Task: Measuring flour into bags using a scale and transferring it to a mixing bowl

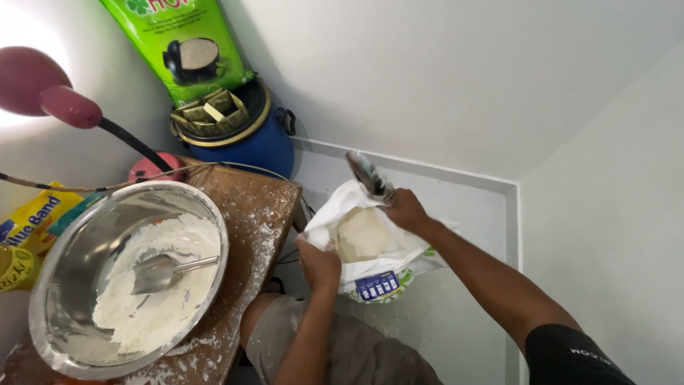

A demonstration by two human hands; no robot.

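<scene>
A white sack of flour (370,257) stands open on the floor below me. My left hand (318,264) grips the near edge of its mouth. My right hand (403,209) is at the far edge of the mouth and holds a shiny metal scoop or cup (367,173) raised above the sack. Pale flour shows inside the opening. To the left, a large steel bowl (53,285) sits on a wooden table (263,207). The bowl holds a heap of white flour with a metal scoop (162,271) lying in it.
A blue drum (260,146) with small packets on top stands in the corner, with a green bag (182,43) leaning behind it. A pink lamp (43,89) hangs over the table. Yellow packets (32,221) lie at the far left. My knee (285,328) is beside the table edge.
</scene>
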